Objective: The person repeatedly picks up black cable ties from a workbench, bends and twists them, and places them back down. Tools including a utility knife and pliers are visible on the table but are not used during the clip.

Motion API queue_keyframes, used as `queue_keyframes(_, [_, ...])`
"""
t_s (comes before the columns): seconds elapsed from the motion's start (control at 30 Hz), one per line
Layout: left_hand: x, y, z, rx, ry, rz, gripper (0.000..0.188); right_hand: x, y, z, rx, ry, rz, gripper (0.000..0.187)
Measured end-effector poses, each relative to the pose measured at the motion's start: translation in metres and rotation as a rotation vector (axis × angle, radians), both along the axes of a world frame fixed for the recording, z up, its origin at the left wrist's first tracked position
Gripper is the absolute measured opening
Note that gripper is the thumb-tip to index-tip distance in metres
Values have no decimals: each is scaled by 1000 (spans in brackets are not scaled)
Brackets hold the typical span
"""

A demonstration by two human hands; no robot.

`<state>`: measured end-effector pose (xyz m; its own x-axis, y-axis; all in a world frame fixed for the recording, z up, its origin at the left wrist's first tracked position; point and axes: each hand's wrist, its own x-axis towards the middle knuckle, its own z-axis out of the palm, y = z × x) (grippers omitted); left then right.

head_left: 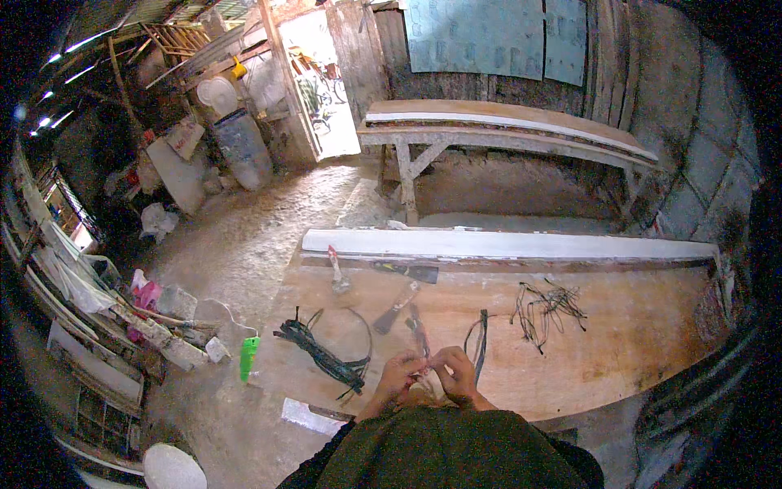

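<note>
My left hand [397,378] and my right hand [458,376] meet at the near edge of a wooden table [627,342]. Both have fingers bent in a pinch, close together, around something small that I cannot make out. Just beyond the fingertips lies a slim, dark and reddish piece [418,330]. A looped black cord [481,338] rises beside my right hand. To the left of my left hand rests a thick bundle of black cords [322,356]. Farther right, a loose tangle of thin black strands [550,314] is spread on the wood.
A paintbrush [336,273], a scraper [397,308] and a dark flat blade [419,273] lie beyond my hands. A long white board [505,244] runs along the far edge. Behind stands a wooden bench [407,179]. A green roller [248,359] is at the left.
</note>
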<state>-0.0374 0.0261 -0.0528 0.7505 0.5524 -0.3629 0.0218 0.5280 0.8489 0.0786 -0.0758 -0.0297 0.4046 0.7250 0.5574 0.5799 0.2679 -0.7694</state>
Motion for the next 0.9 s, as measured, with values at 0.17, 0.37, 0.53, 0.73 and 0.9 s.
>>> queue_keyframes(0.17, [7,-2,19,-51,-28,-90,22,9,-7,-6,21,-16,138,16])
queue_keyframes(0.37, [4,4,12,236,-32,-121,27,10,-7,8,-97,31,227,19])
queue_keyframes(0.53, [11,8,6,643,-120,-58,33,6,-6,-2,-38,96,99,9])
queue_keyframes(0.73, [8,-21,48,861,-88,79,23,8,-9,3,-219,735,202,6])
queue_keyframes(0.9, [4,-12,63,1590,-107,-155,19,18,-15,-5,-354,1415,440,11])
